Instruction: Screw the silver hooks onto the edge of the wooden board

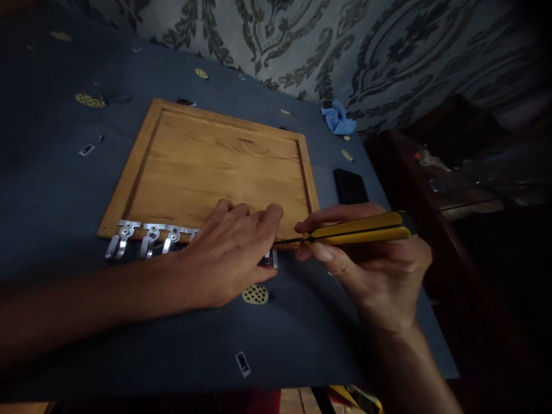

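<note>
A framed wooden board (pixel 224 161) lies on the table, a metal hook rail (pixel 150 230) running along its near edge. My left hand (pixel 233 247) is closed over the rail's right part, its fingers on the board and its thumb below by the last hook; what is under the palm is hidden. In my right hand (pixel 366 264) is a yellow-handled screwdriver (pixel 362 227), held nearly level. Its thin shaft points left to the board's near edge beside my left fingers, and the tip's exact contact cannot be made out.
A dark blue patterned cloth (pixel 194 356) covers the table. To the right of the board lies a flat black object (pixel 350 187); a crumpled blue cloth (pixel 338 118) is near the patterned wall (pixel 276 34). Beyond the table's right edge stands dark reddish furniture (pixel 431 178) with items on it.
</note>
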`<action>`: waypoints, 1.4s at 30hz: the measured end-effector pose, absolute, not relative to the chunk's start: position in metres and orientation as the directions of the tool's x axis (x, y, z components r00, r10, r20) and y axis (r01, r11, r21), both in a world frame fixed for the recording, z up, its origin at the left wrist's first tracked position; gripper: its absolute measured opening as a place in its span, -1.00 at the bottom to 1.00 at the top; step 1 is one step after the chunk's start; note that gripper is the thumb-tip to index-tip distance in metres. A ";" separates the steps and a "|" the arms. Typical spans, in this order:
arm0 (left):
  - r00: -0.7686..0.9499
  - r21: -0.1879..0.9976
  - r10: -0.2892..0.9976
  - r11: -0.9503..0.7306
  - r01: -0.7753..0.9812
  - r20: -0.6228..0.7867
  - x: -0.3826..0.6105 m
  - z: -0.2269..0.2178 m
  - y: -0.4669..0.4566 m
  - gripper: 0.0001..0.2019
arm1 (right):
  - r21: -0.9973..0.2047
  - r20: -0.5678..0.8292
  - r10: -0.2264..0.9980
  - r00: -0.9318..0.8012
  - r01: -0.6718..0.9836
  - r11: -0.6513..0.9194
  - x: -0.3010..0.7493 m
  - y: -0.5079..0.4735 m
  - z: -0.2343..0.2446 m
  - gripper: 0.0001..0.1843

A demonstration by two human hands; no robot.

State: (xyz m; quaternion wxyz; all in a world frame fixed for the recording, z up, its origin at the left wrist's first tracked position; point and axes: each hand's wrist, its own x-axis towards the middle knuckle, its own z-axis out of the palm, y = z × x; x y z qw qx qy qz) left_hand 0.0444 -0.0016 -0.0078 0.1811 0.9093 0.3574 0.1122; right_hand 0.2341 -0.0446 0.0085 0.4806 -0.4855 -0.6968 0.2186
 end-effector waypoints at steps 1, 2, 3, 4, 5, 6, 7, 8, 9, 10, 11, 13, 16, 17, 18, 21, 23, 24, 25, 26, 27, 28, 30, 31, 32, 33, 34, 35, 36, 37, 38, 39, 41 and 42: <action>0.718 0.408 0.691 -0.681 0.608 0.081 0.044 -0.008 -0.002 -0.50 | -0.786 0.436 0.896 -0.081 0.451 0.423 0.236 -0.045 0.008 -0.86; 0.718 0.407 0.691 -0.682 0.607 0.086 0.045 -0.009 -0.001 -0.49 | -0.794 0.426 0.900 -0.093 0.438 0.421 0.237 -0.046 0.008 -0.86; 0.717 0.407 0.691 -0.682 0.608 0.087 0.045 -0.010 -0.001 -0.48 | -0.793 0.428 0.899 -0.098 0.436 0.425 0.238 -0.047 0.007 -0.90; 0.717 0.407 0.692 -0.681 0.609 0.084 0.045 -0.010 -0.001 -0.48 | -0.784 0.437 0.894 -0.098 0.446 0.432 0.238 -0.047 0.006 -0.95; 0.717 0.407 0.692 -0.679 0.610 0.080 0.045 -0.010 -0.001 -0.49 | -0.769 0.454 0.886 -0.091 0.463 0.441 0.238 -0.048 0.005 -0.96; 0.718 0.407 0.692 -0.679 0.611 0.076 0.045 -0.010 -0.001 -0.49 | -0.753 0.469 0.880 -0.081 0.484 0.446 0.237 -0.049 0.004 -0.94; 0.718 0.406 0.692 -0.678 0.613 0.072 0.045 -0.009 -0.001 -0.50 | -0.740 0.480 0.875 -0.071 0.503 0.447 0.237 -0.049 0.003 -0.94; 0.718 0.405 0.692 -0.678 0.614 0.070 0.045 -0.009 -0.001 -0.50 | -0.727 0.491 0.868 -0.067 0.517 0.451 0.236 -0.049 0.003 -0.94; 0.718 0.405 0.692 -0.678 0.614 0.070 0.045 -0.008 -0.001 -0.50 | -0.715 0.506 0.860 -0.069 0.524 0.462 0.235 -0.049 0.002 -0.92; 0.719 0.406 0.692 -0.678 0.613 0.070 0.044 -0.008 -0.002 -0.51 | -0.699 0.525 0.847 -0.077 0.528 0.482 0.235 -0.048 0.001 -0.89; 0.719 0.407 0.692 -0.677 0.613 0.070 0.044 -0.008 -0.002 -0.52 | -0.681 0.547 0.832 -0.087 0.532 0.503 0.234 -0.048 0.001 -0.86; 0.718 0.410 0.692 -0.677 0.611 0.073 0.044 -0.007 -0.002 -0.52 | -0.643 0.582 0.808 -0.096 0.554 0.529 0.234 -0.047 -0.001 -0.82; 0.715 0.412 0.695 -0.675 0.612 0.077 0.044 -0.007 -0.002 -0.52 | -0.618 0.600 0.798 -0.060 0.599 0.509 0.233 -0.047 -0.005 -0.81; 0.714 0.412 0.696 -0.674 0.613 0.076 0.044 -0.007 -0.002 -0.52 | -0.618 0.604 0.796 -0.048 0.603 0.505 0.233 -0.047 -0.006 -0.81; 0.714 0.413 0.697 -0.673 0.614 0.074 0.044 -0.007 -0.002 -0.52 | -0.620 0.610 0.791 -0.039 0.598 0.508 0.232 -0.047 -0.007 -0.82; 0.713 0.417 0.697 -0.670 0.614 0.069 0.044 -0.007 -0.002 -0.53 | -0.623 0.631 0.775 -0.034 0.573 0.532 0.231 -0.046 -0.008 -0.82; 0.716 0.421 0.694 -0.673 0.609 0.073 0.044 -0.007 -0.001 -0.54 | -0.622 0.638 0.769 -0.039 0.563 0.544 0.230 -0.045 -0.008 -0.82; 0.718 0.421 0.692 -0.674 0.607 0.074 0.045 -0.007 -0.001 -0.54 | -0.622 0.641 0.766 -0.041 0.558 0.550 0.230 -0.044 -0.007 -0.82; 0.719 0.420 0.691 -0.676 0.606 0.073 0.045 -0.007 -0.001 -0.54 | -0.621 0.643 0.764 -0.043 0.554 0.554 0.230 -0.044 -0.007 -0.81; 0.719 0.417 0.691 -0.675 0.608 0.070 0.045 -0.007 -0.001 -0.54 | -0.621 0.643 0.765 -0.045 0.553 0.555 0.230 -0.044 -0.007 -0.80; 0.719 0.413 0.692 -0.675 0.611 0.068 0.045 -0.007 -0.001 -0.53 | -0.620 0.641 0.766 -0.047 0.557 0.552 0.230 -0.044 -0.007 -0.80; 0.719 0.411 0.692 -0.675 0.613 0.065 0.045 -0.007 -0.001 -0.53 | -0.617 0.636 0.770 -0.051 0.565 0.548 0.230 -0.045 -0.007 -0.80; 0.718 0.405 0.693 -0.675 0.617 0.061 0.045 -0.007 -0.001 -0.52 | -0.606 0.634 0.772 -0.047 0.590 0.534 0.229 -0.047 -0.006 -0.84; 0.719 0.403 0.692 -0.676 0.617 0.061 0.045 -0.007 -0.001 -0.51 | -0.597 0.652 0.757 -0.025 0.598 0.534 0.229 -0.048 -0.006 -0.87; 0.720 0.402 0.691 -0.678 0.616 0.063 0.044 -0.008 -0.001 -0.50 | -0.594 0.674 0.739 0.017 0.606 0.528 0.228 -0.049 -0.005 -0.91; 0.722 0.404 0.689 -0.680 0.612 0.067 0.043 -0.008 -0.001 -0.49 | -0.595 0.695 0.715 0.068 0.612 0.521 0.228 -0.050 -0.005 -0.94; 0.723 0.407 0.687 -0.683 0.607 0.075 0.043 -0.009 -0.002 -0.49 | -0.601 0.711 0.693 0.118 0.614 0.512 0.227 -0.051 -0.004 -0.94; 0.725 0.409 0.684 -0.687 0.601 0.084 0.042 -0.009 -0.002 -0.49 | -0.613 0.715 0.681 0.158 0.612 0.500 0.227 -0.051 -0.003 -0.93; 0.726 0.410 0.682 -0.690 0.597 0.090 0.042 -0.009 -0.002 -0.50 | -0.623 0.711 0.680 0.179 0.607 0.493 0.227 -0.052 -0.003 -0.90; 0.726 0.408 0.682 -0.690 0.597 0.090 0.042 -0.010 -0.002 -0.51 | -0.631 0.702 0.690 0.176 0.604 0.487 0.226 -0.051 -0.002 -0.88; 0.725 0.405 0.683 -0.689 0.601 0.087 0.042 -0.010 -0.002 -0.51 | -0.630 0.694 0.702 0.158 0.605 0.487 0.227 -0.051 -0.002 -0.87; 0.723 0.401 0.686 -0.687 0.607 0.081 0.042 -0.010 -0.002 -0.51 | -0.626 0.689 0.711 0.138 0.608 0.489 0.227 -0.050 -0.002 -0.87; 0.720 0.395 0.690 -0.683 0.614 0.073 0.043 -0.009 -0.002 -0.51 | -0.620 0.670 0.735 0.103 0.622 0.478 0.228 -0.050 -0.002 -0.88; 0.718 0.394 0.692 -0.682 0.617 0.073 0.043 -0.009 -0.002 -0.51 | -0.620 0.659 0.747 0.091 0.628 0.470 0.229 -0.050 -0.002 -0.90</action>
